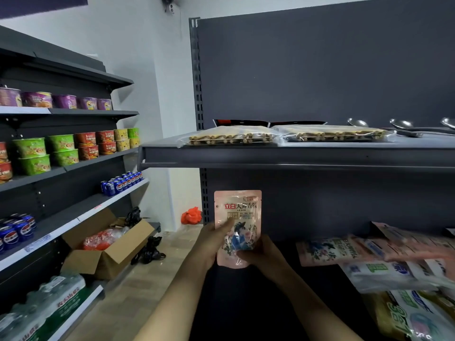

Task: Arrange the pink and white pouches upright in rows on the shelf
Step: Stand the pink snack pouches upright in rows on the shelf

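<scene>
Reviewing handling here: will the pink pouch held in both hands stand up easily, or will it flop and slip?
The pink pouch looks like soft film with a glossy sheen, so probably slippery and somewhat floppy. Both the left hand and right hand grip its lower half while the top stays straight, suggesting some stiffness. The pile of pouches lies flat and slumped, so tipping seems likely.
</scene>
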Motion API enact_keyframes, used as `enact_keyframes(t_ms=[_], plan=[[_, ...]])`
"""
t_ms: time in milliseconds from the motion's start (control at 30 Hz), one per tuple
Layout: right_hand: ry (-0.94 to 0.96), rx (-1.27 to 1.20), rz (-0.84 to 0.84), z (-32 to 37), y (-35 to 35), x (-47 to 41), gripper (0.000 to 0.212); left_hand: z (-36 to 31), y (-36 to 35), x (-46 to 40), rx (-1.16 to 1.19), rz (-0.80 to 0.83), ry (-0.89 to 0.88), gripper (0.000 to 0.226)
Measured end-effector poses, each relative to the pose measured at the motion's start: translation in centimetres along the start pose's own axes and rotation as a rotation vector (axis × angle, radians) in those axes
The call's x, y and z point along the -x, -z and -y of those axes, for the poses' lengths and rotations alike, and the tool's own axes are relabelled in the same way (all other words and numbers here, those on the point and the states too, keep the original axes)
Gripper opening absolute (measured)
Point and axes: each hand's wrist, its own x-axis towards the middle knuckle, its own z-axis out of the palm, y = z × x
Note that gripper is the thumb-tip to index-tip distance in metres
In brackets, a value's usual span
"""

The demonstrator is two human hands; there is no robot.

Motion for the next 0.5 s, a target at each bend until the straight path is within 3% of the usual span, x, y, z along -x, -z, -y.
enact_keyframes(t_ms=[100, 267, 500], plan=[[-0.077, 0.141, -0.158, -0.5, -1.1, -0.9, 0.051, 0.3, 0.9, -0.5, -0.096, -0.033, -0.017, 0.011], [-0.105, 0.249, -0.238, -1.1, -2.6, -1.7, 0.04, 1.1, 1.4, -1.7, -0.201, -0.015, -0.01, 0.022], [-0.272, 0.514, -0.295, -2.8, -3.9, -2.5, 0.05, 3.9, 2.1, -3.6, -0.252, -0.047, 0.005, 0.031]])
